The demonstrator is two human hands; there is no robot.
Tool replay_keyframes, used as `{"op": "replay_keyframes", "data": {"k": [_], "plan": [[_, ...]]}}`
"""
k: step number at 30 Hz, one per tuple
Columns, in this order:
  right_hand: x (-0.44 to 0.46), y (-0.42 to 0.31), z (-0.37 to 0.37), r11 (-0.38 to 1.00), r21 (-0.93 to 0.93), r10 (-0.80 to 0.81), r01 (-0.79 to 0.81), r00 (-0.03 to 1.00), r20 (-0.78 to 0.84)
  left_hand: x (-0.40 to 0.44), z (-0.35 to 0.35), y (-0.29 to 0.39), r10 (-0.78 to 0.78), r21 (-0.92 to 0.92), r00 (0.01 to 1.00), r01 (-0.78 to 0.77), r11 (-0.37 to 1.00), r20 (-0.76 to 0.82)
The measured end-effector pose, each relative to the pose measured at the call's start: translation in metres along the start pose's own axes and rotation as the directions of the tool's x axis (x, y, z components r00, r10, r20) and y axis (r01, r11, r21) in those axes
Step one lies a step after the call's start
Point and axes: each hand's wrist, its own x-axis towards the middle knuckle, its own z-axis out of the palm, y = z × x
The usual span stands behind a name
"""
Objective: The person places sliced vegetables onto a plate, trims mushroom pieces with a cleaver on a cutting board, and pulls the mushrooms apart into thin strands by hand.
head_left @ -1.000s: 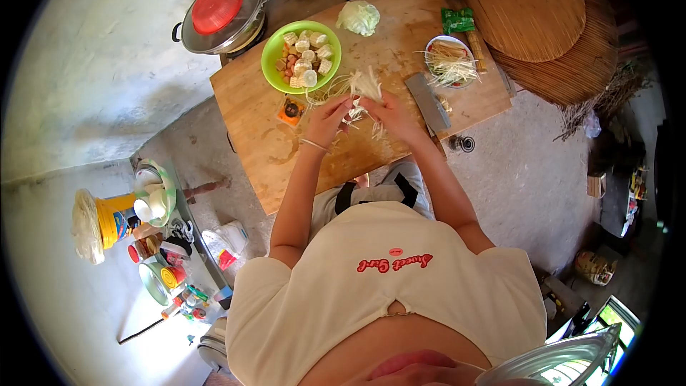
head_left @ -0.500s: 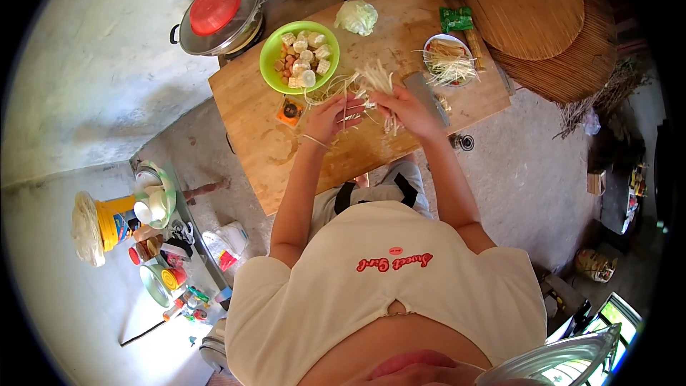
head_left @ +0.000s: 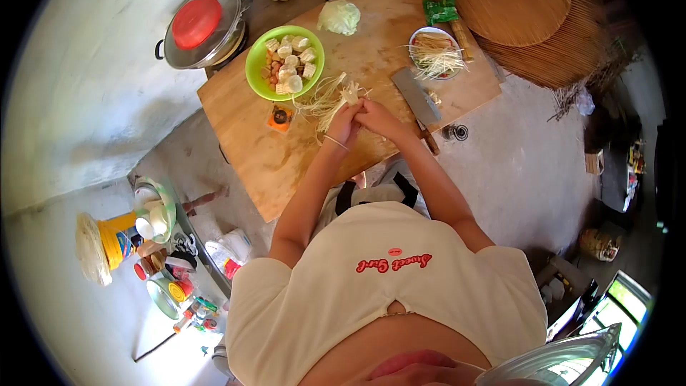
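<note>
My left hand [head_left: 344, 126] and my right hand [head_left: 379, 119] meet over the wooden board, fingers closed around a bunch of enoki mushrooms [head_left: 351, 93] whose pale ends stick out above them. Loose enoki strands [head_left: 319, 100] lie spread on the board just left of my hands. To the right rests a cleaver [head_left: 416, 96], its handle towards the near edge. A green bowl [head_left: 251, 75] of corn pieces and small brownish sausage-like chunks stands up and to the left. Below it lies a small orange packet [head_left: 280, 118].
A bowl [head_left: 413, 41] with enoki and tofu-skin-like strips stands at the right, beside a green packet [head_left: 439, 10]. Cabbage [head_left: 339, 17] sits at the back. A lidded pan [head_left: 214, 36] is at the far left, and round woven lids [head_left: 511, 0] lean far right.
My hands have come together and drawn slightly nearer, closing around the enoki that was spread between them. The cleaver is now more fully visible. The view has shifted slightly.
</note>
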Motion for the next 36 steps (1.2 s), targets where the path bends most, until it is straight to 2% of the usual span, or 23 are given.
{"op": "replay_keyframes", "data": {"k": [2, 3, 4, 5, 6, 8, 9, 11, 15, 17, 18, 19, 20, 21, 23, 24, 26, 27, 28, 29, 32, 35, 36], "plan": [[-0.011, -0.032, -0.01, 0.963, -0.175, 0.216, -0.207, 0.976, 0.035, 0.015, -0.015, -0.009, 0.018, 0.06, 0.998, -0.022, 0.998, 0.064], [-0.016, -0.035, -0.013, 0.961, -0.172, 0.222, -0.215, 0.975, 0.022, 0.017, -0.012, -0.006, 0.007, 0.061, 0.997, -0.011, 0.998, 0.074], [-0.022, -0.037, -0.016, 0.971, 0.088, 0.211, -0.22, 0.972, 0.105, 0.019, -0.01, -0.002, -0.075, 0.033, 0.997, 0.074, 0.997, 0.022], [-0.027, -0.037, -0.019, 0.911, 0.342, 0.175, -0.229, 0.968, 0.181, 0.021, -0.007, -0.001, -0.157, 0.001, 0.987, 0.158, 0.988, -0.029], [-0.031, -0.036, -0.023, 0.909, 0.346, 0.184, -0.233, 0.968, 0.171, 0.022, 0.002, 0.003, -0.17, 0.002, 0.985, 0.17, 0.985, -0.023], [-0.039, -0.033, -0.034, 0.636, 0.697, 0.199, -0.331, 0.943, 0.266, 0.025, 0.02, 0.011, -0.12, -0.077, 0.969, 0.106, 0.991, -0.217], [-0.043, -0.033, -0.04, 0.632, 0.703, 0.202, -0.325, 0.946, 0.255, 0.034, 0.016, 0.007, -0.13, -0.073, 0.969, 0.117, 0.99, -0.21], [-0.051, -0.034, -0.052, 0.439, 0.826, 0.201, -0.354, 0.935, 0.293, 0.061, 0.001, -0.003, -0.057, -0.119, 0.99, 0.042, 0.992, -0.128], [-0.048, 0.0, -0.071, 0.347, 0.879, 0.197, -0.327, 0.942, 0.272, 0.094, 0.015, 0.006, -0.083, -0.03, 0.989, 0.08, 0.996, -0.125], [-0.038, 0.033, -0.083, 0.299, 0.926, 0.218, -0.229, 0.961, 0.167, 0.107, 0.027, 0.019, -0.088, 0.101, 0.988, 0.101, 0.99, -0.125], [-0.034, 0.034, -0.088, 0.285, 0.93, 0.221, -0.234, 0.96, 0.173, 0.113, 0.024, 0.02, -0.095, 0.106, 0.986, 0.11, 0.988, -0.137], [-0.028, 0.035, -0.093, 0.323, 0.935, 0.231, -0.146, 0.97, 0.071, 0.119, 0.02, 0.022, 0.002, 0.368, 0.994, 0.038, 0.929, -0.107], [-0.022, 0.036, -0.098, 0.363, 0.93, 0.234, -0.057, 0.972, -0.032, 0.123, 0.016, 0.023, 0.087, 0.603, 0.995, -0.04, 0.797, -0.049], [-0.018, 0.039, -0.103, 0.349, 0.935, 0.237, -0.065, 0.971, -0.021, 0.122, 0.008, 0.018, 0.083, 0.609, 0.995, -0.027, 0.793, -0.063], [-0.012, 0.044, -0.112, 0.605, 0.79, 0.241, -0.099, 0.968, -0.063, 0.117, -0.008, 0.006, 0.059, 0.913, 0.996, -0.09, 0.398, 0.072], [-0.012, 0.052, -0.115, 0.596, 0.795, 0.247, -0.108, 0.968, -0.054, 0.106, -0.009, -0.002, 0.054, 0.915, 0.997, -0.076, 0.397, 0.06], [-0.011, 0.063, -0.117, 0.49, 0.867, 0.202, -0.09, 0.979, -0.012, 0.074, -0.003, -0.023, -0.163, 0.988, 0.976, -0.152, -0.018, 0.147], [-0.013, 0.063, -0.118, 0.485, 0.87, 0.204, -0.094, 0.979, -0.008, 0.064, -0.004, -0.036, -0.236, 0.965, 0.953, -0.224, -0.137, 0.187], [-0.015, 0.06, -0.117, 0.395, 0.913, 0.281, -0.103, 0.96, -0.013, 0.056, -0.009, -0.048, -0.313, 0.92, 0.924, -0.304, -0.248, 0.22], [-0.016, 0.057, -0.116, 0.301, 0.948, 0.357, -0.105, 0.934, -0.01, 0.05, -0.014, -0.059, -0.314, 0.919, 0.924, -0.303, -0.252, 0.218], [-0.024, 0.069, -0.114, 0.26, 0.961, 0.363, -0.092, 0.932, -0.009, 0.044, -0.029, -0.088, -0.398, 0.891, 0.866, -0.405, -0.204, 0.302], [-0.03, 0.073, -0.112, 0.247, 0.967, 0.359, -0.067, 0.933, -0.027, 0.044, -0.034, -0.102, -0.373, 0.881, 0.884, -0.392, -0.266, 0.281], [-0.031, 0.075, -0.112, 0.247, 0.967, 0.359, -0.065, 0.933, -0.03, 0.045, -0.035, -0.103, -0.401, 0.846, 0.864, -0.438, -0.303, 0.304]]}}
